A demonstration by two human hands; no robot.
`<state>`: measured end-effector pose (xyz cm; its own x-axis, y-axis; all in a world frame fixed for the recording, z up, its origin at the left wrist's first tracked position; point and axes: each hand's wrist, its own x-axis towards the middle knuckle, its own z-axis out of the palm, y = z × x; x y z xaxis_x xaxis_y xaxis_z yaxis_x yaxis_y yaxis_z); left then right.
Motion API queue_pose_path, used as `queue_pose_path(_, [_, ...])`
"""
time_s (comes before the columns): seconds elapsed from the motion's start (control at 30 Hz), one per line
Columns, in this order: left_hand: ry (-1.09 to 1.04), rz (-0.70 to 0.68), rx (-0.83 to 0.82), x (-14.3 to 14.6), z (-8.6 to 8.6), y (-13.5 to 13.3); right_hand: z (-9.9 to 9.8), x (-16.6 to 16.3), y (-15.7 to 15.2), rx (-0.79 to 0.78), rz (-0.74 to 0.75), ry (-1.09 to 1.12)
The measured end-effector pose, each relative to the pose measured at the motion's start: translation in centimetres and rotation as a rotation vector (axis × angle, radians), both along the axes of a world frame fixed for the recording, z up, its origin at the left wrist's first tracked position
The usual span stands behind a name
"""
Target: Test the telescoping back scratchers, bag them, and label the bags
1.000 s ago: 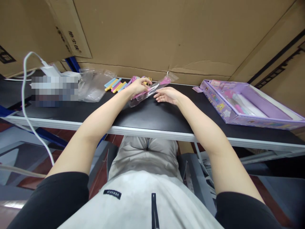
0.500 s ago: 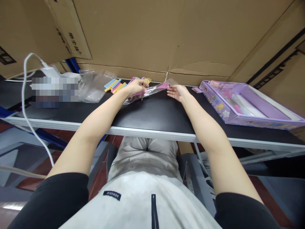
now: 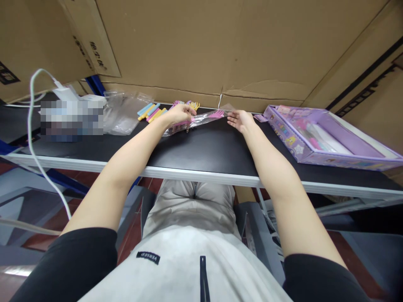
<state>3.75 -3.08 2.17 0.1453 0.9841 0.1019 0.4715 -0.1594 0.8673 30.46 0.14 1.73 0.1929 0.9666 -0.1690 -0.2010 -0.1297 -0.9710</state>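
My left hand (image 3: 181, 114) is closed around a narrow clear plastic bag (image 3: 203, 120), which slants above the black tabletop. Inside the bag lies a pink pronged piece (image 3: 217, 114), its prongs toward the right end; my left fingers hide part of it. At that end, my right hand (image 3: 240, 121) pinches the clear film between thumb and forefinger, the other fingers loosely extended. Just behind my left hand are yellow pronged pieces (image 3: 195, 105) and some pink ones, partly covered. Left of it lie several blue, yellow and pink sticks (image 3: 151, 112).
Flat clear bags (image 3: 124, 115) lie further left, beside a blurred-out object (image 3: 72, 121) and a white cable (image 3: 31, 109). A purple open box (image 3: 292, 144) with packaged pieces stands at right. Cardboard (image 3: 176, 46) walls the back; the table's metal edge (image 3: 201, 175) runs in front.
My right hand has shifted slightly right, drawing out the film at the bag's right end. The pink prongs show a little more freely. My left hand stays in place.
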Motion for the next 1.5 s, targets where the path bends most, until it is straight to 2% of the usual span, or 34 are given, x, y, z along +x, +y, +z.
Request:
queue_pose_path(0.17, [-0.008,-0.016,-0.01,-0.1,0.4,-0.3,0.0,0.6,0.3,0.018,-0.038,-0.021])
queue_pose_path(0.3, [0.02,0.028,0.012,-0.2,1.0,-0.8,0.1,0.7,0.2,0.018,-0.05,-0.006])
queue_pose_path(0.47, [0.049,0.072,-0.009,-1.1,1.3,-1.0,0.2,0.4,-0.1,0.009,0.009,-0.078])
queue_pose_path(0.63, [0.091,0.045,-0.044,-2.7,1.5,-0.7,0.6,-0.2,-0.9,-0.015,0.065,-0.083])
queue_pose_path(0.93, [0.28,0.078,-0.019,-3.8,2.4,-1.1,0.5,-0.9,-1.3,-0.029,0.141,-0.129])
queue_pose_path(1.2, [0.323,0.122,-0.016,-5.5,2.1,0.3,0.4,-1.6,-1.6,-0.032,0.177,-0.145])
queue_pose_path(1.5, [0.452,0.119,-0.083,-5.3,2.2,0.0,0.1,-2.0,-1.8,-0.044,0.216,-0.145])
